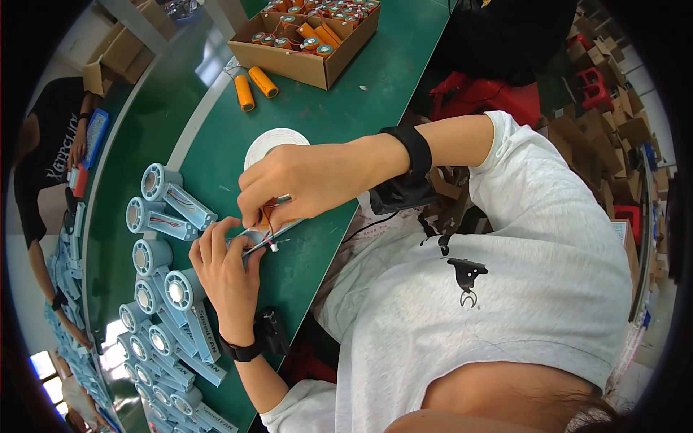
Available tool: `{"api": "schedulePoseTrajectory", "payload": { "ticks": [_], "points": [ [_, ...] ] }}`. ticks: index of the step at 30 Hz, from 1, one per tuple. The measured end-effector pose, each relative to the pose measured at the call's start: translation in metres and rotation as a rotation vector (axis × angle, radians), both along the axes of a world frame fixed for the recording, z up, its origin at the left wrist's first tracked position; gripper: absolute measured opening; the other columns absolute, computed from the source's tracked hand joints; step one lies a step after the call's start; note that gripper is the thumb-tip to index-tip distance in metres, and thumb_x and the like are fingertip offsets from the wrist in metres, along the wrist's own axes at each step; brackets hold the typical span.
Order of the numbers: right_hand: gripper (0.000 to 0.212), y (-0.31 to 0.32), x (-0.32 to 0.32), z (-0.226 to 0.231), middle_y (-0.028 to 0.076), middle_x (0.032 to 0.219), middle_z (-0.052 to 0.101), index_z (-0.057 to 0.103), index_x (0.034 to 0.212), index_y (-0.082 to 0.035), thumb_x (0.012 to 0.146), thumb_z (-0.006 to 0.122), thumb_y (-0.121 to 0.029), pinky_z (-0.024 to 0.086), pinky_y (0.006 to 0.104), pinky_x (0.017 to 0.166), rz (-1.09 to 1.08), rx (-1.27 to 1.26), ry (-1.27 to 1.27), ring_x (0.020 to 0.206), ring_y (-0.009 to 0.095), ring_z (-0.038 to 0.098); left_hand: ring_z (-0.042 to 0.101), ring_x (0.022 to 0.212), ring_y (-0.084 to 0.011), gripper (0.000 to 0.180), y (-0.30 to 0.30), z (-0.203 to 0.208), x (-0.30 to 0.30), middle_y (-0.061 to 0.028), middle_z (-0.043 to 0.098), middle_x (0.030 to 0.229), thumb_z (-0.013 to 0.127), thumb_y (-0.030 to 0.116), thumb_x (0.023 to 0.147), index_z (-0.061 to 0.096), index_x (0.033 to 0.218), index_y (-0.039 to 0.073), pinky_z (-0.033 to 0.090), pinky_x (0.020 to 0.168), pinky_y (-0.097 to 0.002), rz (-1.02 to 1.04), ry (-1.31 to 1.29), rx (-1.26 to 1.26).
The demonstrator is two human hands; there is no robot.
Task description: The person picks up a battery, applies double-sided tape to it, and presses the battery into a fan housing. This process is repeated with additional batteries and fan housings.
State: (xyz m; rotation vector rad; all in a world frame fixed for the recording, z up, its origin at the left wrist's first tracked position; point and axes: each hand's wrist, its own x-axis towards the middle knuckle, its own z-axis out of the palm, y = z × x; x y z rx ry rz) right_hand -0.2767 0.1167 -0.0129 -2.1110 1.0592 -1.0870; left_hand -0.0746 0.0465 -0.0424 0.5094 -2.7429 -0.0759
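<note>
My left hand [227, 263] is closed, thumb and fingers around a narrow grey-blue fan handle part [253, 237] over the green table. From above it, my right hand [299, 180] bends its fingers in a pinch at thin red and dark wires [268, 216]. A small white connector [274, 247] hangs at the wires' end beside my left thumb. My fingers hide much of the handle part and the exact pinch point. Behind my right hand lies a round white roll [289, 136], partly covered. A light-blue handheld fan [183, 290] lies next to my left hand.
Several more light-blue fans [162, 339] line the table's left side. Two orange cylindrical batteries [254, 88] lie near a cardboard box [303, 65] of batteries. The green table's edge [345, 234] runs close to my body. Across the work line another person [54, 155] stands.
</note>
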Motion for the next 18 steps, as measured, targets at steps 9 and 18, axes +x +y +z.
{"api": "schedulePoseTrajectory", "payload": {
  "ticks": [9, 18],
  "points": [
    [0.013, 0.017, 0.015, -0.008, 0.008, 0.074, 0.048, 0.049, 0.081, -0.001, 0.072, 0.058, -0.004, 0.045, 0.0312, 0.058, -0.149, -0.265, 0.41, 0.066, 0.022, 0.054, 0.046, 0.095, -0.0307, 0.013, -0.004, -0.004, 0.007, -0.0096, 0.051, 0.103, 0.06, 0.0, 0.07, 0.05, 0.079, 0.0, 0.037, 0.083, -0.0385, 0.091, 0.302, 0.614],
    [0.01, -0.001, 0.017, 0.004, 0.013, 0.071, 0.051, 0.049, 0.082, 0.0, 0.074, 0.054, -0.003, 0.046, 0.0358, 0.056, 0.02, -0.088, 0.651, 0.067, 0.028, 0.056, 0.047, 0.092, -0.032, 0.011, -0.001, -0.006, -0.003, -0.0126, 0.052, 0.099, 0.054, -0.002, 0.076, 0.047, 0.084, -0.002, 0.039, 0.079, -0.0383, 0.008, 0.238, 0.226]
  ]
}}
